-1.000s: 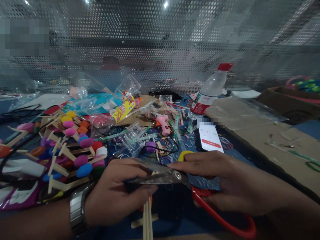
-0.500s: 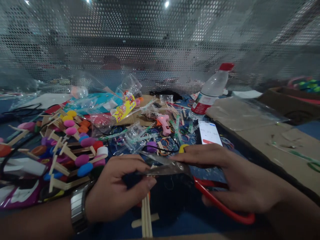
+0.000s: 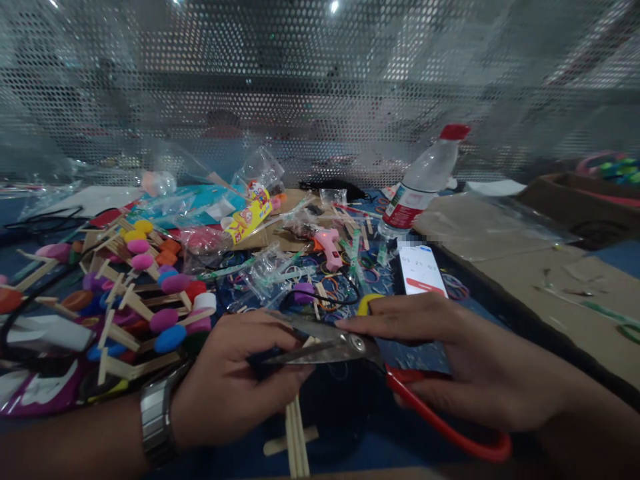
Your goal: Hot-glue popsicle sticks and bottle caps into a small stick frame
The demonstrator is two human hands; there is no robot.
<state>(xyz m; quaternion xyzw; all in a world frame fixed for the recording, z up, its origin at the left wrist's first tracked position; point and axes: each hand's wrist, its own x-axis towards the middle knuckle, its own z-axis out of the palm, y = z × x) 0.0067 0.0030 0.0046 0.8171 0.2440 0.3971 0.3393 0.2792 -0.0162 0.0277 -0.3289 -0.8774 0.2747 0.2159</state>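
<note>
Red-handled scissors [image 3: 425,400] are in my right hand [image 3: 470,360], their blades parted and pointing left. Between the blades shows the tip of a small wooden stick [image 3: 311,341], pinched by my left hand [image 3: 240,380]; its lower part is hidden by the fingers. Below the left fingertips, several wooden sticks [image 3: 296,440] lie side by side on the blue surface, over a short crosswise stick [image 3: 275,445].
Colourful caps with wooden sticks [image 3: 165,320] are heaped at left. Behind the hands are a pink glue gun [image 3: 329,247], a lit phone [image 3: 420,267], a red-capped bottle [image 3: 417,183] and a yellow tube [image 3: 247,220]. Cardboard [image 3: 560,280] lies at right.
The scissors' blades have opened wider, and the lower blade tip has moved slightly down and left. The left fingers have shifted a little.
</note>
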